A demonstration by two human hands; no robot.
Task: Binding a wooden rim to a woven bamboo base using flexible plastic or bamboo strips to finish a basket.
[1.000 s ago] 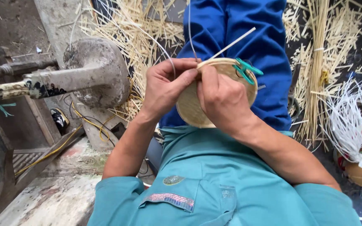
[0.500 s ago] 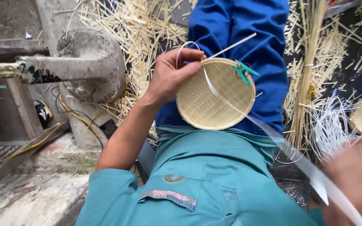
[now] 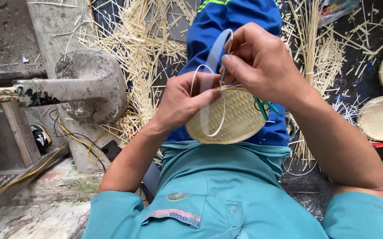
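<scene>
A small round woven tray (image 3: 238, 117) rests on the person's lap, with the left hand (image 3: 185, 99) at its left edge and the right hand (image 3: 262, 62) just above it. A looped strip (image 3: 209, 75) runs between the hands. More woven trays (image 3: 381, 117) lie far right, straw sticks (image 3: 129, 40) behind, and a machine drum (image 3: 90, 84) sits left.

Round tray (image 3: 238, 119): woven bamboo, matt, finely ribbed. Binding strip (image 3: 213, 57): smooth, translucent white plastic (slightly glossy). Floor litter (image 3: 129, 44): dry, pale bamboo splints. Machine drum (image 3: 92, 84): rough, dust-caked metal. Trousers (image 3: 240, 17): blue cloth, matt.
</scene>
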